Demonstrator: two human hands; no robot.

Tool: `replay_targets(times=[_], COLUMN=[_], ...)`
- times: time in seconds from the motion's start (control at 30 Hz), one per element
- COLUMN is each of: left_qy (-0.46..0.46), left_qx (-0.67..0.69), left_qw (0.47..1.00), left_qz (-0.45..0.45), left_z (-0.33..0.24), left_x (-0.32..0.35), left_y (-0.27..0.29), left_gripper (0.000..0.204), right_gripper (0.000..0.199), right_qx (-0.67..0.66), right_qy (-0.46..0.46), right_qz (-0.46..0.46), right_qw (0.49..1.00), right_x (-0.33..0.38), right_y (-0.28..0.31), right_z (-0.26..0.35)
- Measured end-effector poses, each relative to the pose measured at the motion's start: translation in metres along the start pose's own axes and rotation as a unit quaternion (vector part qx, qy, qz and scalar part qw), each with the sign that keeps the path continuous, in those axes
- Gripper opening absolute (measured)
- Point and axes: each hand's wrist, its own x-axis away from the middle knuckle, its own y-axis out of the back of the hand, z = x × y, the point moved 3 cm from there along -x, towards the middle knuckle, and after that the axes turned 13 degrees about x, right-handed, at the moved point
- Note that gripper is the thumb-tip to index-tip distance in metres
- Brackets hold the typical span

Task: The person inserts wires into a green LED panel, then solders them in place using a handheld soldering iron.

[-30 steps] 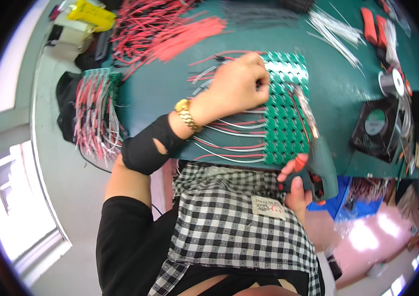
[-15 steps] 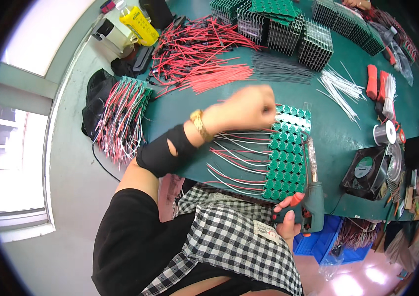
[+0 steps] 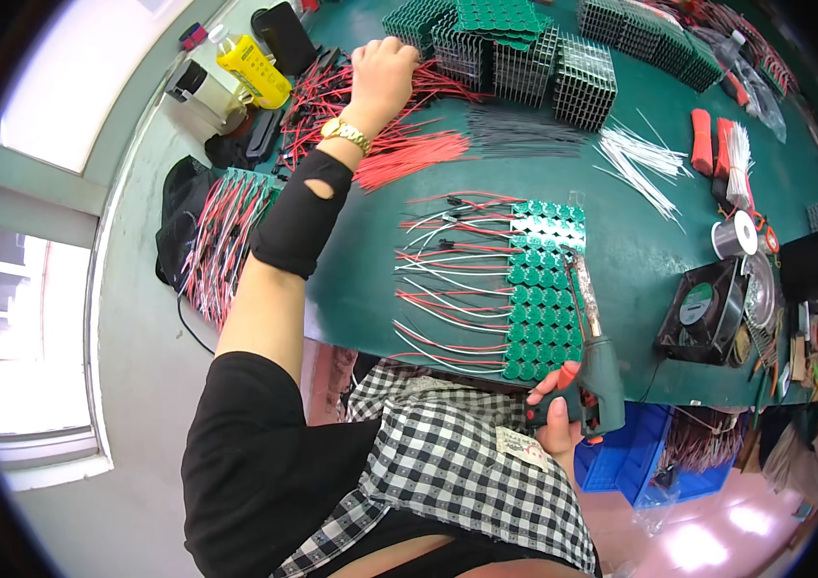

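Observation:
My left hand (image 3: 382,82) reaches over a heap of red wires with black connectors (image 3: 317,106) at the far left. Its fingers curl downward, and whatever is between them is hidden. Low and right of centre, my right hand (image 3: 557,416) grips a dark green soldering gun (image 3: 604,385). The gun's metal tip points away from me, over the right edge of a green panel of small round circuit boards (image 3: 536,313). From the panel's left side, red and white wires (image 3: 447,301) fan out across the green table (image 3: 351,260). Black connectors lie among the farther wires.
Straight red wires (image 3: 418,159), black wires (image 3: 524,133) and white wires (image 3: 638,169) lie beyond the panel. Stacked boards (image 3: 585,85) stand behind them. On the right are a solder spool (image 3: 734,234) and a fan (image 3: 702,313). A wired board bundle (image 3: 231,231) sits left.
My left hand has moved from beside the panel to the far-left heap of red wires. My right hand still holds the soldering gun near the panel. The view has shifted slightly.

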Motion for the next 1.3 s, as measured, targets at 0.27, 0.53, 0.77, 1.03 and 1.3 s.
replay_targets(times=[0.27,0.53,0.77,1.03,1.3], left_qy=[0.232,0.160,0.164,0.158,0.152], left_qx=[0.554,0.468,0.505,0.505,0.506], left_qw=[0.799,0.843,0.813,0.831,0.834], left_qz=[-0.006,0.211,0.239,0.170,0.162], left_z=[-0.063,-0.173,-0.195,-0.197,-0.200], left_x=[0.008,0.061,0.096,0.102,0.102], left_y=[0.037,0.085,0.075,0.059,0.053], left_gripper=[0.008,0.006,0.009,0.008,0.009], right_gripper=[0.051,0.052,0.054,0.050,0.037], right_qx=[0.007,0.009,0.018,0.022,0.048], right_qy=[-0.010,0.002,0.000,-0.064,-0.110], right_qz=[0.020,0.015,0.050,0.067,0.069], right_qw=[1.000,1.000,0.999,0.996,0.990], right_x=[0.002,0.000,0.010,0.018,0.016], right_y=[0.002,0.001,0.009,0.002,0.004], right_z=[0.000,0.002,-0.003,0.004,0.001])
